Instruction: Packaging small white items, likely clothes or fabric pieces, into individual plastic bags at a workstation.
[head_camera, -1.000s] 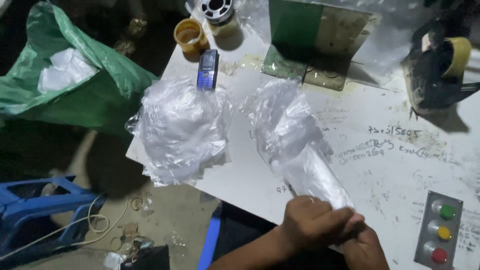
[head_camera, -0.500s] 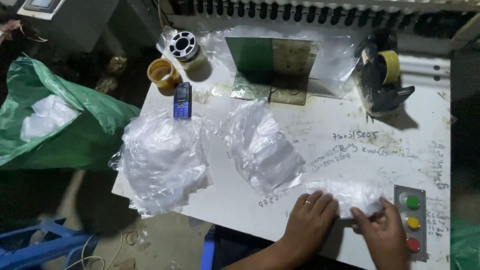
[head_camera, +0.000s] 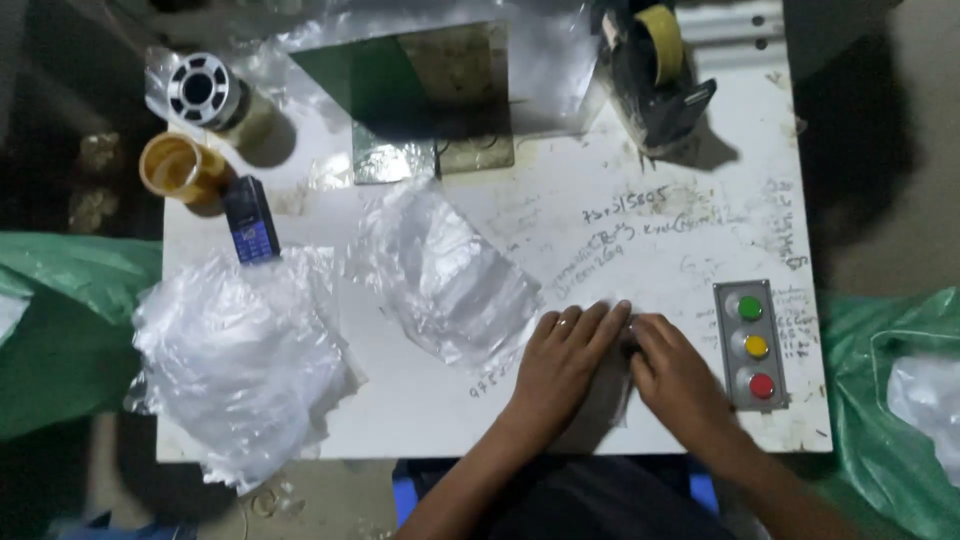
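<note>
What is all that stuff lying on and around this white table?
table: one, white, scribbled on, centre
plastic bags: one clear pile at left edge, one stack mid-table
phone: one, blue, upper left
cup: one, yellow, by phone
spool: one, grey, top left
tape dispenser: one, black, yellowish roll, top right
button box: one, grey; green, yellow, red buttons
sacks: green, both sides
left hand, right hand: flat on a clear bag, front edge

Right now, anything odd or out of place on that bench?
Mostly clutter. A crumpled heap of clear plastic bags hangs over the left front edge of the white worktable, which is covered in scribbled handwriting. A small dark blue keypad phone lies loose among the plastic. Both hands, left hand and right hand, press flat on a clear bag.
</note>
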